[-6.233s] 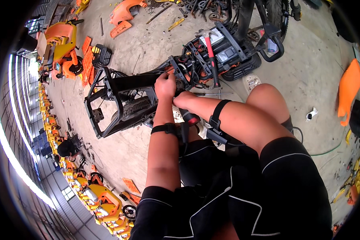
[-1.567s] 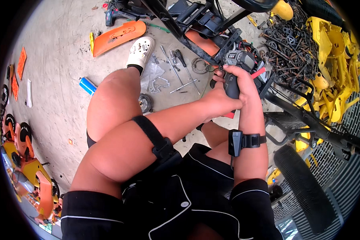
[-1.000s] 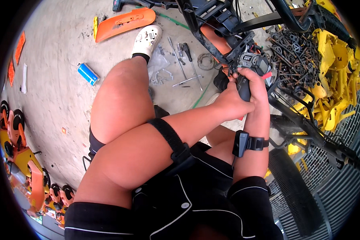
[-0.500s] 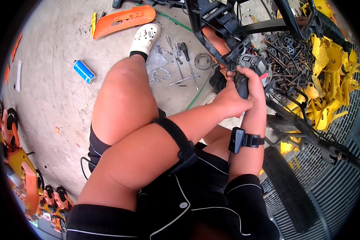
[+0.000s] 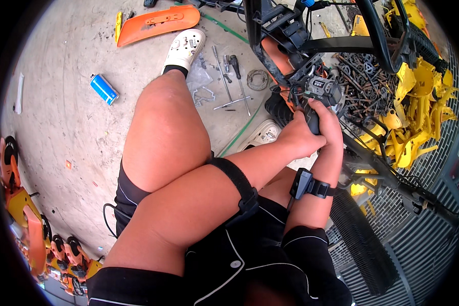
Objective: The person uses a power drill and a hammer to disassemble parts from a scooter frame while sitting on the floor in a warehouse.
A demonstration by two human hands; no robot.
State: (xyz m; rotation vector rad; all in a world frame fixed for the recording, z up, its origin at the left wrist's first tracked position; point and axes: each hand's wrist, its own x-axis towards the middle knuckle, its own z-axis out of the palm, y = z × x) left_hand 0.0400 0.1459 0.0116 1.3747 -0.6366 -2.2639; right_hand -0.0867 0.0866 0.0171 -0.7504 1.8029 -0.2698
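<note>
My right hand point(image 5: 327, 121) is wrapped round the dark handle of a cordless power tool point(image 5: 321, 91), whose grey battery block faces up toward me. Against the same tool, from the left, my left hand point(image 5: 302, 136) is closed too, its thumb along the handle. The tool's working end is hidden by my hands and the frame. Both hands are right beside a black metal scooter-like frame point(image 5: 336, 45) with orange parts, standing just beyond them. Wires and a black bracket show next to the tool.
On the floor lie screwdrivers point(image 5: 238, 76), a coil of wire point(image 5: 258, 79), a blue can point(image 5: 104, 90) and an orange fender point(image 5: 158, 24). To the right are a heap of dark metal parts point(image 5: 367, 76), yellow plastic pieces point(image 5: 418, 122) and a black basket point(image 5: 364, 239). Orange-yellow parts point(image 5: 28, 219) sit far left.
The tool has tipped in my hands, so its battery block shows more fully. My right leg has shifted and more of the right clog is visible. Both hands keep their grip.
</note>
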